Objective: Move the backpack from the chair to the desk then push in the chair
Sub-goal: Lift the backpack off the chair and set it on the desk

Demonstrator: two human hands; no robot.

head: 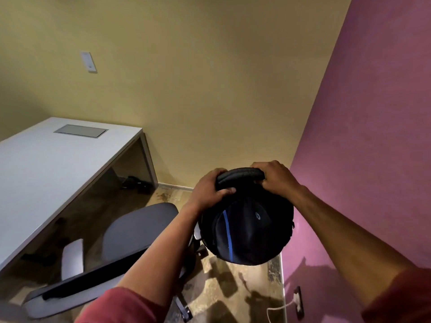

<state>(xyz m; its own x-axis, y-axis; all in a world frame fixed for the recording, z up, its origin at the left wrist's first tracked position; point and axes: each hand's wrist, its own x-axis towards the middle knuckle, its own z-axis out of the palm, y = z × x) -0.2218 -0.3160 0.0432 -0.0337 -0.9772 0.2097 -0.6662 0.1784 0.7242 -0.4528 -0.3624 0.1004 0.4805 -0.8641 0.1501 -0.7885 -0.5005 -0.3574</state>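
A black backpack (247, 229) with a blue stripe hangs in the air to the right of the chair, clear of the seat. My left hand (210, 190) grips the left end of its padded top handle and my right hand (275, 178) grips the right end. The grey office chair (140, 229) stands below and left of the bag, its seat bare, pulled out from the desk. The white desk (46, 164) fills the left side, with a grey cable hatch (80, 131) set into its top.
A purple wall (361, 136) runs close along the right, with a socket and white cable (297, 301) low down. A yellow wall lies ahead. Dark cables lie on the floor under the desk (135, 183). The chair's armrest (72, 257) sits near the desk edge.
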